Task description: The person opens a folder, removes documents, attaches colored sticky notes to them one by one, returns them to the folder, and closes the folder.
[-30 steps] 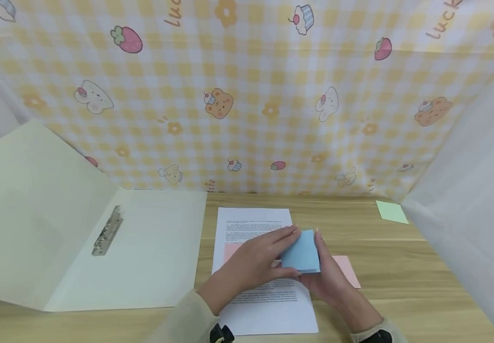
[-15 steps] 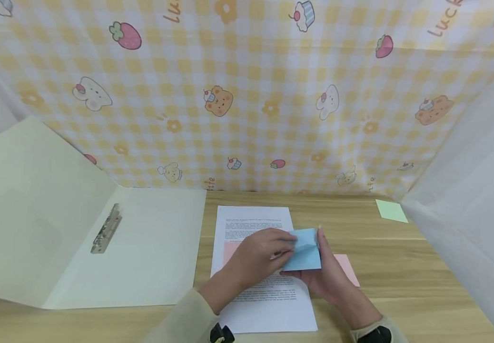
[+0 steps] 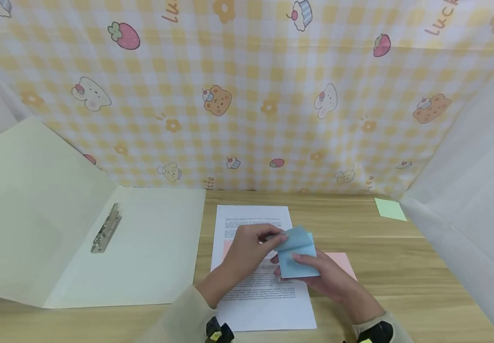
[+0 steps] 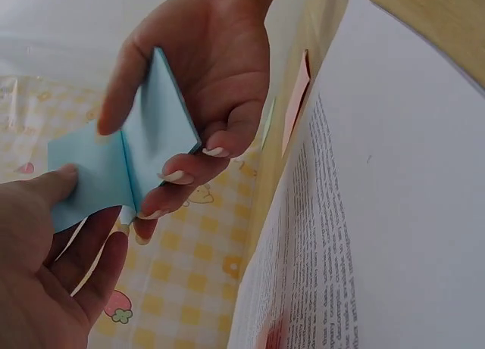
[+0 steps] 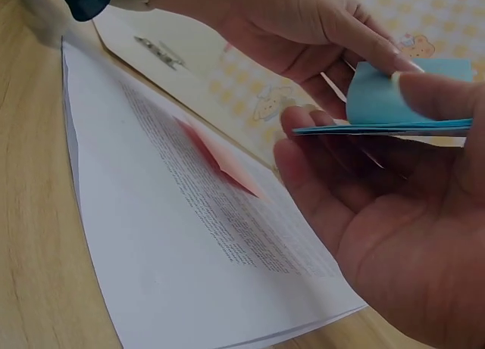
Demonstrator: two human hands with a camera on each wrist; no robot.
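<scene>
My right hand (image 3: 332,276) holds a pad of blue sticky notes (image 3: 297,267), thumb on top and fingers beneath. Between thumb and fingers, my left hand (image 3: 247,250) pinches the top blue sheet (image 3: 294,239), which is lifted and bent back from the pad. In the left wrist view that sheet (image 4: 91,171) stands away from the pad (image 4: 159,126) but still meets it along one edge. Below both hands lies a stack of printed paper (image 3: 268,309). A pink sticky note (image 5: 220,160) is on the printed page, partly covered by my left hand in the head view.
An open white folder (image 3: 157,247) with a metal clip (image 3: 106,228) lies at the left, its cover raised. Pink sticky notes (image 3: 342,264) lie right of the paper, partly behind my right hand. A green sticky note (image 3: 390,209) is at the back right, near the white side wall.
My left hand has gone from resting over the pad to pinching its top sheet and peeling it up. My right thumb has moved from the pad's side onto its face.
</scene>
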